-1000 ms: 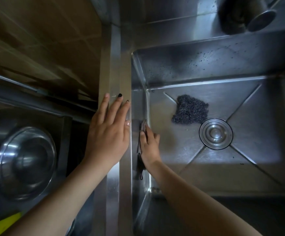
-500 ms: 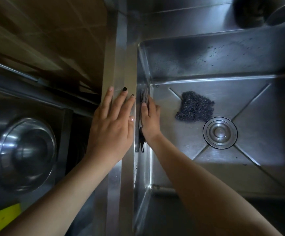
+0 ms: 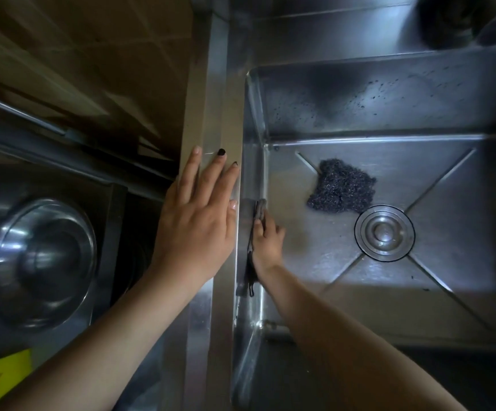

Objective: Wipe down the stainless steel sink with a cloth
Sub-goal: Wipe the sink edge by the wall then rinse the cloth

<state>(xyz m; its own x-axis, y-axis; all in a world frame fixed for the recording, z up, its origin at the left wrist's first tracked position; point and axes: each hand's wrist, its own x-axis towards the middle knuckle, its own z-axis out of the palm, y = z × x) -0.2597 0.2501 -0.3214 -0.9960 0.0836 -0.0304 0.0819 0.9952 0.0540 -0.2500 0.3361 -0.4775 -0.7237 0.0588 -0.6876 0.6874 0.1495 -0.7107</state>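
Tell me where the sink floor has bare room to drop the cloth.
Free: sink floor right of the drain and nearer than it. Crowded: scouring pad beside the drain; right hand presses the cloth on the left wall.

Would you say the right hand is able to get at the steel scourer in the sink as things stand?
Probably yes: the right hand presses the cloth against the left wall of the sink, and only bare sink floor lies between it and the scourer.

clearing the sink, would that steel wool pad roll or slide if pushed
The steel wool pad looks a loose, airy tangle: probably light and squashy. Lying flat on the sink floor, it would likely slide, not roll.
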